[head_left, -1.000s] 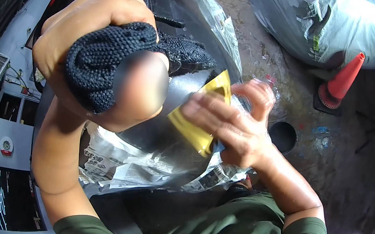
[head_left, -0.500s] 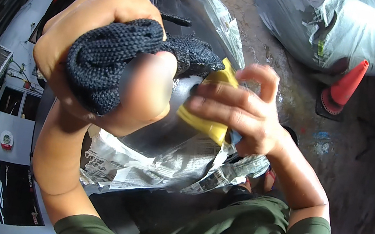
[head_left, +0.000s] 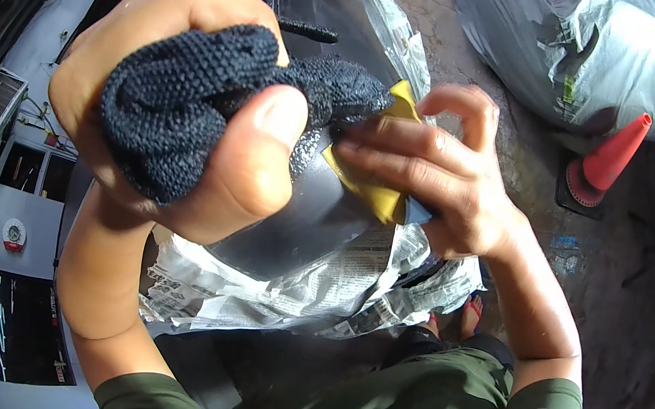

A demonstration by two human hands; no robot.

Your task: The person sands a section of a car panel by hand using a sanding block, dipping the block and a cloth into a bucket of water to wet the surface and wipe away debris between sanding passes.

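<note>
"On the left, what is being clamped?"
"Black cloth [head_left: 160, 109], by the left hand [head_left: 150, 20]; rightward, the yellow sheet [head_left: 385, 203] is being held against the dark panel [head_left: 284, 227] by the right hand [head_left: 447, 173]"
"Any risk?"
"Near-side newspaper [head_left: 241, 294] could be getting torn, if being snagged by the sheet"

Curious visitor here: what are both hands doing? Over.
Left hand gripping bunched black cloth. Right hand holding yellow sheet at dark curved panel. Cloth's loose end close beside sheet, possibly in the way.
</note>
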